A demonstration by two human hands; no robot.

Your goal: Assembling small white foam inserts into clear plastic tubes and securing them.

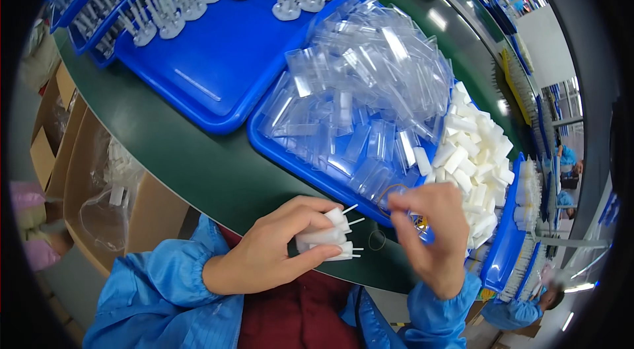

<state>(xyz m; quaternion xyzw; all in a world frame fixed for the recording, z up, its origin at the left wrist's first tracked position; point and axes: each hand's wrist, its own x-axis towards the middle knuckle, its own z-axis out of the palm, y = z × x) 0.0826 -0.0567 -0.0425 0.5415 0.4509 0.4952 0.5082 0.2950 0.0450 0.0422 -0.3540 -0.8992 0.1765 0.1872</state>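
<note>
Okay: left hand (274, 243) is clamped on a bundle of white blocks (323, 238), thin sticks (356, 221) pointing toward the right hand (434, 227). The right has a brown loop (383, 196) at its fingertips; can't tell whether thumb and finger actually close on it. To do it well, I'd keep squeeze even, blocks flush, loop clear of stick tips. Counts: two hands, one bundle, four sticks showing, one loop at right fingers, one thin ring (370, 238) between the hands. Clear sleeves (376, 65) ahead of right hand: uncountable.
</note>
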